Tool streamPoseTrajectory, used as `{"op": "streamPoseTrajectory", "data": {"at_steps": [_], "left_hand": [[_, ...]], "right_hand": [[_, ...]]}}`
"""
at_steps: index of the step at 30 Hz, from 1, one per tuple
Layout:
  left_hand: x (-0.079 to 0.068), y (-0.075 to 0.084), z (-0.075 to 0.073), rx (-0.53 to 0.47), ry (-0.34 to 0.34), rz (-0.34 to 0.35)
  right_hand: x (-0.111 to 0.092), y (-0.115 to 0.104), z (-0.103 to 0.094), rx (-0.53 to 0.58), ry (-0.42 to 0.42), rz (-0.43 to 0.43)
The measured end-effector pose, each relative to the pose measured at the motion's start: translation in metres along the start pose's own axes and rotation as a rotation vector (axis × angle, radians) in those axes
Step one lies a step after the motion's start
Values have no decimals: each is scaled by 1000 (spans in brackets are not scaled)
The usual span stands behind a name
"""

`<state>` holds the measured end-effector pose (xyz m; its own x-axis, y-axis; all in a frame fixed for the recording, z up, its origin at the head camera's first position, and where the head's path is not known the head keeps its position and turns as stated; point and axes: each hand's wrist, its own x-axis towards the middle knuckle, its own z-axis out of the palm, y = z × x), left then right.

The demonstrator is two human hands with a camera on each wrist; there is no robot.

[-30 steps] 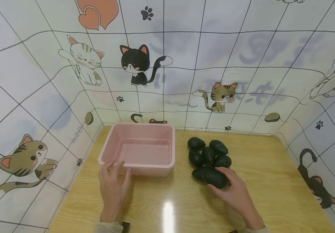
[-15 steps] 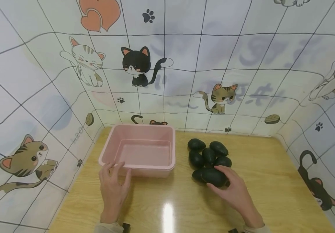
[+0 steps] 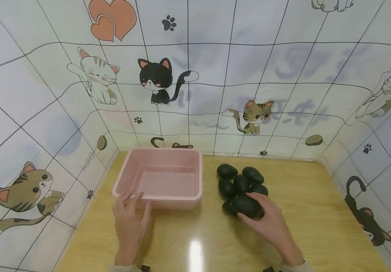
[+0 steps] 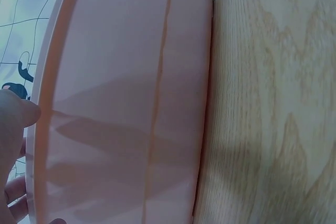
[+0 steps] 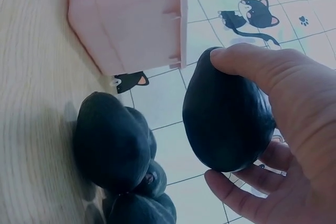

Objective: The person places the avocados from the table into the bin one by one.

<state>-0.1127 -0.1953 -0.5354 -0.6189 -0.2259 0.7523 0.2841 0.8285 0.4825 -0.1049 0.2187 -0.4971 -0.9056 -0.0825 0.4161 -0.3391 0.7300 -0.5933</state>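
Note:
In the head view, my right hand holds a dark green avocado between thumb and fingers. The right wrist view shows this avocado raised off the table, with the thumb on one end and fingers on the other side. Several more avocados lie clustered just beyond it, partly hidden by the held one. To the left stands a pink plastic basin with nothing inside. The fingers of my left hand grip its near rim at the left corner, some of them bent over the edge.
A light wooden tabletop carries everything. White wall covering with cartoon cats and grid lines encloses the back and both sides. The basin stands near the back wall, left of the avocados.
My right hand has lifted the avocado slightly and shifted it a little left over the cluster. The left hand stays at the basin rim. The head view has tilted slightly.

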Motion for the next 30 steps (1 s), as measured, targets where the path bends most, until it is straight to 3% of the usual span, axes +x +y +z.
{"op": "streamPoseTrajectory", "data": {"at_steps": [16, 30], "left_hand": [[-2, -3, -1, -6, -31, -28], [-5, -4, -1, -5, -39, -34]], "right_hand": [[10, -12, 3, 47, -11, 15], [15, -26, 5, 50, -17, -23]]}}
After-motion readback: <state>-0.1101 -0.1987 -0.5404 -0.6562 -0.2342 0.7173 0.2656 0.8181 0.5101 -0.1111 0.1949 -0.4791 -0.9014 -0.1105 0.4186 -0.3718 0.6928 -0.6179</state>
